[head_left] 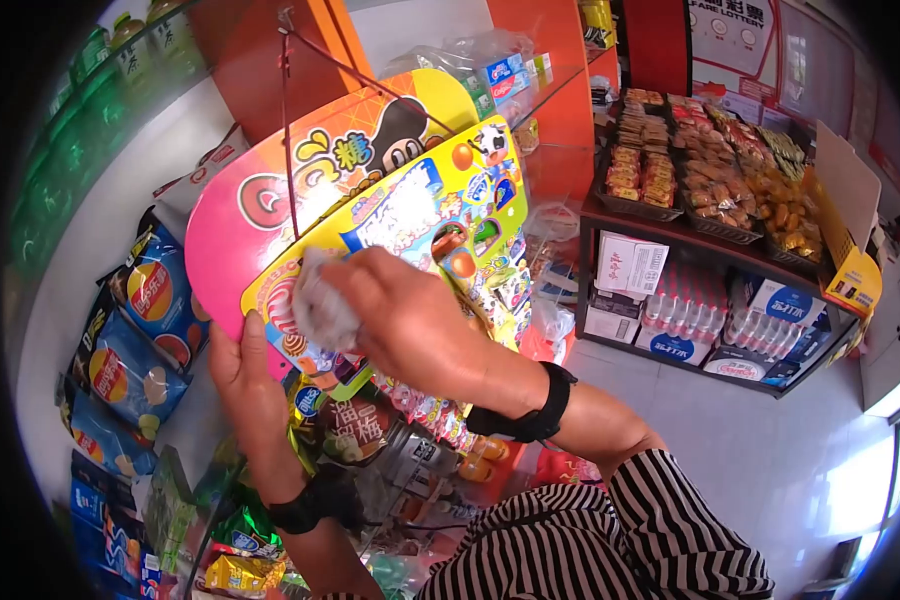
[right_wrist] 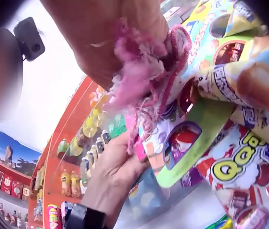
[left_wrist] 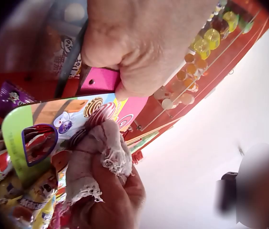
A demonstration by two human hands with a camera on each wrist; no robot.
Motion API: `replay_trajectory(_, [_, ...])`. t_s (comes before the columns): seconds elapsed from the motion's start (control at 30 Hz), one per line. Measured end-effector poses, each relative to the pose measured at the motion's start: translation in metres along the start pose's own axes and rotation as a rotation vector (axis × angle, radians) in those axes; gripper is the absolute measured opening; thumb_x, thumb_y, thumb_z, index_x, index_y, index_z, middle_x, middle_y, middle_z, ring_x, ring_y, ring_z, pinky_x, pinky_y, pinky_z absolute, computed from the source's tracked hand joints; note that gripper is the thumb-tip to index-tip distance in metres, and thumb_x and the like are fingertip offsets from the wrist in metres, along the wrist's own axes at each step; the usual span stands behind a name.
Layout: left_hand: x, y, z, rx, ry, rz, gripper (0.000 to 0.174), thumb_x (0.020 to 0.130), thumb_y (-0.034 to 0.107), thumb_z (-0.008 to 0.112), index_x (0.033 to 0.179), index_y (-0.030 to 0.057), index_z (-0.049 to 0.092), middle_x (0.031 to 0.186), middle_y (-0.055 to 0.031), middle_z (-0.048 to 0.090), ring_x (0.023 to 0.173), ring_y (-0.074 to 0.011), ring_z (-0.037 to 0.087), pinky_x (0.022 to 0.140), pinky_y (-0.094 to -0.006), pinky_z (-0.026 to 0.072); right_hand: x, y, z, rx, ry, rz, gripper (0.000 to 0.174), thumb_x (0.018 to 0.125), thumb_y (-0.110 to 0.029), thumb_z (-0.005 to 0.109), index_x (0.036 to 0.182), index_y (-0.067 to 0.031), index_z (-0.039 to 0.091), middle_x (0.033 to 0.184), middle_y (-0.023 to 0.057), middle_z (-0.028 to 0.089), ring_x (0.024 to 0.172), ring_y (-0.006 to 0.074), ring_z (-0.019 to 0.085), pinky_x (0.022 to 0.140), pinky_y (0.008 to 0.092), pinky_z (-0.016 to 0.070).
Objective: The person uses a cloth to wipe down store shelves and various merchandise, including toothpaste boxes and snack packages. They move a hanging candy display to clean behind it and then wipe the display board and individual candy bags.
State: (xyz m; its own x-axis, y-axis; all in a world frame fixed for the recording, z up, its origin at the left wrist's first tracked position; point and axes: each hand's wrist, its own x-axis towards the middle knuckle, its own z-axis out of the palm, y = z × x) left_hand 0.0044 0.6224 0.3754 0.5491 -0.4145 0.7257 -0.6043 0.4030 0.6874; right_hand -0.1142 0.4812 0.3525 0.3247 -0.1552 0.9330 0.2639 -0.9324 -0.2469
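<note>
My right hand (head_left: 420, 315) bunches a frayed greyish-white rag (head_left: 322, 303) against the lower left of a yellow cardboard candy display (head_left: 410, 195). The rag's pink trim (right_wrist: 177, 47) shows in the right wrist view. Behind the yellow card stands a pink and orange display board (head_left: 220, 225) with large QQ lettering. My left hand (head_left: 250, 400) pinches the lower left edge of the boards, thumb in front. In the left wrist view, the left hand (left_wrist: 134, 45) covers part of the pink corner, just above the rag. Candy packets (right_wrist: 248, 86) hang from the display's front.
Chip bags (head_left: 150, 290) line the shelf at left, below green bottles (head_left: 80, 130). A thin dark red cord (head_left: 289, 130) runs down over the boards. Packaged snacks crowd the space below. Across the floor (head_left: 660, 430), a dark shelf unit (head_left: 710, 235) carries baskets of packaged food.
</note>
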Motion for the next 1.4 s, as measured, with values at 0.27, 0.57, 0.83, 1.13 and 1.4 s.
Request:
replay_trajectory(0.27, [0.000,0.002,0.004,0.076,-0.006,0.037,0.029,0.095,0.008,0.047,0.121,-0.0041,0.049,0.111,-0.0070,0.058,0.097,-0.0099,0.053,0.087,-0.0263,0.0416,0.017,0.013,-0.019,-0.040,0.064,0.182,0.056,0.061,0.006,0.058,0.116,-0.0028,0.052,0.095,0.0200,0.058,0.087,0.0378,0.059,0.072,0.0423,0.0500])
replay_trajectory(0.57, [0.003,-0.003,0.001,0.077,-0.021,0.054,0.026,0.095,0.009,0.048,0.118,-0.0030,0.050,0.109,-0.0054,0.059,0.096,-0.0088,0.052,0.084,-0.0247,0.0422,-0.038,-0.043,0.020,-0.108,-0.178,-0.024,0.051,0.062,-0.001,0.063,0.112,-0.0014,0.054,0.099,0.0131,0.055,0.083,0.0319,0.060,0.068,0.0389,0.0512])
replay_trajectory(0.83, [0.003,-0.010,-0.003,0.084,-0.041,0.049,0.031,0.095,0.008,0.048,0.124,-0.0028,0.048,0.118,-0.0070,0.054,0.104,-0.0117,0.051,0.092,-0.0262,0.0388,-0.036,-0.020,-0.049,0.051,-0.080,0.157,0.063,0.057,0.008,0.060,0.119,-0.0031,0.051,0.104,0.0174,0.055,0.093,0.0377,0.058,0.075,0.0404,0.0506])
replay_trajectory(1.13, [0.003,-0.005,-0.002,0.055,-0.065,0.040,0.032,0.095,0.008,0.048,0.125,-0.0030,0.046,0.122,-0.0061,0.049,0.106,-0.0127,0.050,0.093,-0.0264,0.0384,-0.050,0.002,-0.030,0.051,-0.123,0.098,0.059,0.061,0.005,0.061,0.119,-0.0074,0.052,0.093,0.0148,0.055,0.083,0.0353,0.058,0.069,0.0418,0.0497])
replay_trajectory(1.4, [0.004,-0.005,0.000,0.266,0.014,0.131,0.034,0.095,0.012,0.051,0.123,-0.0056,0.045,0.120,-0.0103,0.051,0.106,-0.0137,0.050,0.093,-0.0274,0.0387,-0.065,0.025,-0.070,0.277,0.051,0.357,0.046,0.076,0.000,0.064,0.120,-0.0044,0.054,0.099,0.0130,0.059,0.092,0.0258,0.059,0.081,0.0329,0.0465])
